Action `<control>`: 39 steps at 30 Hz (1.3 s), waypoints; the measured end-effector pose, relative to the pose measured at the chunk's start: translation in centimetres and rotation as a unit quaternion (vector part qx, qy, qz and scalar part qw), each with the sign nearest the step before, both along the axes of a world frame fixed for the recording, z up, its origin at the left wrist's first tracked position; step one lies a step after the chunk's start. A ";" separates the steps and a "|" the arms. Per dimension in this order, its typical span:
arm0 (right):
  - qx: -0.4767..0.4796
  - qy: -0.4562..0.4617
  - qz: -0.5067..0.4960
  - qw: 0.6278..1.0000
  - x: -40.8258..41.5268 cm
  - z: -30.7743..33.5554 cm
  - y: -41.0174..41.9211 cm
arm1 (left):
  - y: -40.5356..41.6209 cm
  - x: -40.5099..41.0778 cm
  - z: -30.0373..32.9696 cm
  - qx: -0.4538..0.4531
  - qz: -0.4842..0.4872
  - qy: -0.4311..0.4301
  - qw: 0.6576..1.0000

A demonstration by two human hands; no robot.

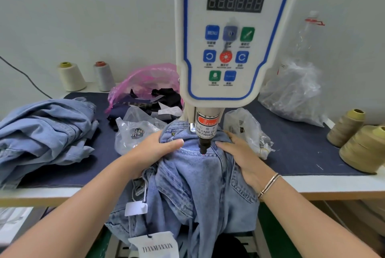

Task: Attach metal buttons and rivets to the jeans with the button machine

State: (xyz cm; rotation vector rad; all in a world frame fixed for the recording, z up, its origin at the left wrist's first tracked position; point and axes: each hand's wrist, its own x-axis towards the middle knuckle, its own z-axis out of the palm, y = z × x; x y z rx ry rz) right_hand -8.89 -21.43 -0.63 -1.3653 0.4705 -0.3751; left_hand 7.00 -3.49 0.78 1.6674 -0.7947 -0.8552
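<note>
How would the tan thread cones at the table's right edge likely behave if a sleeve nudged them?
The tan thread cones stand upright on wide bases, so they probably resist tipping. Fully wound, they look fairly heavy. If toppled, the tapered shape would likely roll in a curve, near the table edge.

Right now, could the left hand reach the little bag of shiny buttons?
Probably yes: the left hand rests on the jeans right beside the button bag, with nothing between.
</note>
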 end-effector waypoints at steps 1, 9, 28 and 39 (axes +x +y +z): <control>-0.002 -0.003 -0.009 1.000 0.2 -0.3 0.1 | 0.2 0.1 -0.2 0.008 -0.009 0.009 1.000; 0.011 -0.012 -0.005 1.000 0.3 -1.0 0.3 | 0.6 -0.4 -1.9 -0.078 -0.025 0.130 0.988; 0.025 0.016 -0.012 0.999 1.3 -1.3 0.6 | 0.8 -0.3 -2.7 -0.105 0.025 0.180 0.978; 0.061 0.023 0.018 0.998 1.0 -1.2 0.3 | 0.7 0.2 -3.1 -0.112 0.006 0.224 0.968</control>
